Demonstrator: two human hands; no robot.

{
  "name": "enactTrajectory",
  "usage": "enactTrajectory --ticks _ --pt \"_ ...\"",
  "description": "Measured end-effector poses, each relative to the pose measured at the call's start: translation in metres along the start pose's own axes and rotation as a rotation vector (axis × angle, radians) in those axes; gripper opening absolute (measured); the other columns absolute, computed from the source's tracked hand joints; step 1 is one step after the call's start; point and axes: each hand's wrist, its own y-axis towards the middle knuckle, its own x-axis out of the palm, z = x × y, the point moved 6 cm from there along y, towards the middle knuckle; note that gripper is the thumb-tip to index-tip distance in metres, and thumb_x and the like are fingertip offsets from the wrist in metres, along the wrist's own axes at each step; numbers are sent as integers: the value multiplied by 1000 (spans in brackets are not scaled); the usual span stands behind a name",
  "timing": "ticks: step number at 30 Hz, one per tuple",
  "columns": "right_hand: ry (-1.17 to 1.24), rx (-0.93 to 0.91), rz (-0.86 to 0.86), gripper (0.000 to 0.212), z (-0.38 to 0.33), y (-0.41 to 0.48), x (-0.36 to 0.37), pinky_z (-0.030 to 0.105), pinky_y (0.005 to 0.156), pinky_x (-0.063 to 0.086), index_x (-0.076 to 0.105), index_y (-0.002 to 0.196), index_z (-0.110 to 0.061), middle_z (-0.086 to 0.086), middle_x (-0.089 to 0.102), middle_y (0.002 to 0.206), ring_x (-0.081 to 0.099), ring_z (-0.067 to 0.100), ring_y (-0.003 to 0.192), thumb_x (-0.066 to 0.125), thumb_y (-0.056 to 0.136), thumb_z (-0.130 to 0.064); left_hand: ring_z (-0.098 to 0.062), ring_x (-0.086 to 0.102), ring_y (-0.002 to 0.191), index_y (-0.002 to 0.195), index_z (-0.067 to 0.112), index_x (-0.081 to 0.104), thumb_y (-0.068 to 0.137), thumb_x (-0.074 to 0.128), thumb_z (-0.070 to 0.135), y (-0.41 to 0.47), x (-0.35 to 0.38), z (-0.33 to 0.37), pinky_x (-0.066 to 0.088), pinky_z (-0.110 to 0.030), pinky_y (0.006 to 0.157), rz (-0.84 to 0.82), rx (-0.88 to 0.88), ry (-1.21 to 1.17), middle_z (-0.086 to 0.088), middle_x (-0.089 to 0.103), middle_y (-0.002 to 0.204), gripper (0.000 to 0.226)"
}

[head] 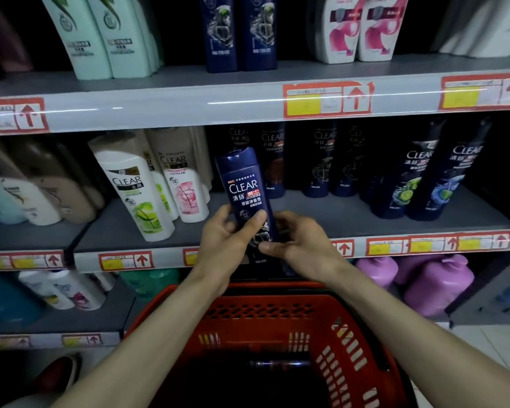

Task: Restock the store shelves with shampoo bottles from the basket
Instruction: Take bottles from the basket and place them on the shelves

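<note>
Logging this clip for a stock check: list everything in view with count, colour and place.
held shampoo bottle: one, dark blue, before the middle shelf
basket: one, red, bottom centre
pale green bottles: two in front, top shelf left
dark blue bottles: two, top shelf centre
white-pink bottles: two, top shelf right
white bottles: several, middle shelf left
dark bottles: several, middle shelf right
purple bottles: several, lower shelf right
price tags: many, red and yellow, shelf edges
left hand: grips the held bottle
right hand: grips its lower end
</note>
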Motion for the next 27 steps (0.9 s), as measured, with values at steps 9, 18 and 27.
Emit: enactTrajectory --ticks 9,18,27 --pt "233 0 170 35 11 4 -78 27 93 56 68 122 -16 -2 78 104 73 8 101 70 92 2 -8 69 116 126 43 64 101 65 14 19 77 12 53 -36 100 -251 -3 211 13 75 121 38" --pt "47 43 426 48 41 22 -117 38 106 51 59 138 -19 -3 72 118 66 15 114 64 95 1 -7 70 111 138 27 58 102 60 6 55 139 -8 52 -42 108 -243 109 425 7 73 120 41" --pt "-17 69 400 46 63 33 -131 19 90 48 52 145 -28 -5 70 120 64 9 109 59 102 -13 -1 68 110 144 28 53 104 57 11 73 156 -22 52 -26 100 -185 128 485 10 73 118 44"
